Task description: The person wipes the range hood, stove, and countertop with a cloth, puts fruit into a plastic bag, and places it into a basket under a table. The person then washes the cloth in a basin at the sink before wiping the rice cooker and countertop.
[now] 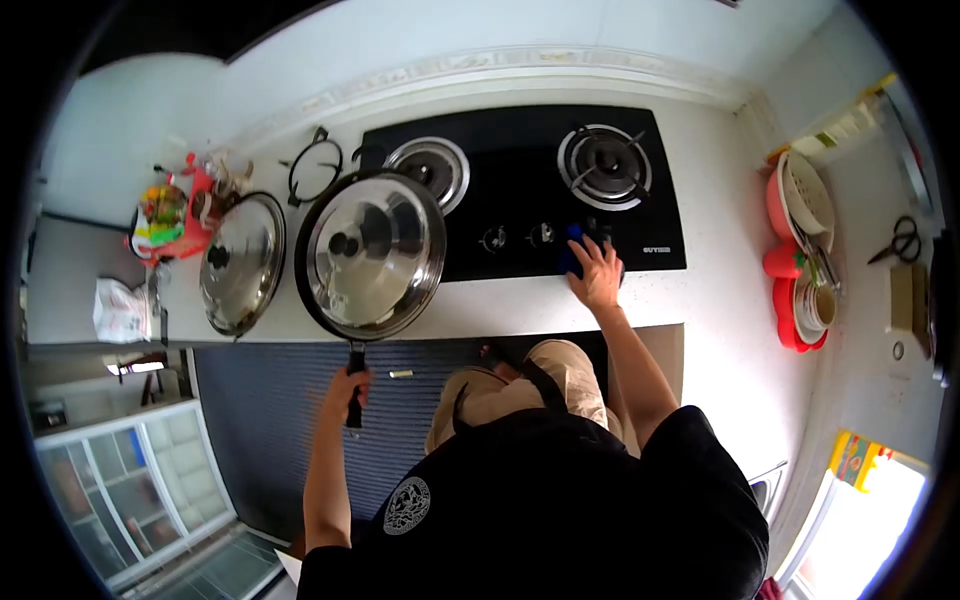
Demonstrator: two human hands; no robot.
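Note:
My left hand (346, 389) is wrapped round the black handle of a frying pan (302, 285). A shiny steel lid (385, 270) with a dark knob covers the pan, which overlaps the left end of the black gas stove (510, 150). At the stove's front edge, my right hand (598, 276) presses down on a dark blue cloth (572, 260), fingers bent over it. Two control knobs (541, 234) sit just left of that hand. The right burner (605, 165) carries its pan support, while the left burner (432, 172) shows bare beside the pan.
A loose black pan support (316, 170) lies on the white counter behind the pan. Left of the pan rests a second steel lid (243, 262), near a red container (197, 215) and a white bag (122, 311). Bowls and baskets (803, 200) line the right wall, where scissors (903, 240) hang.

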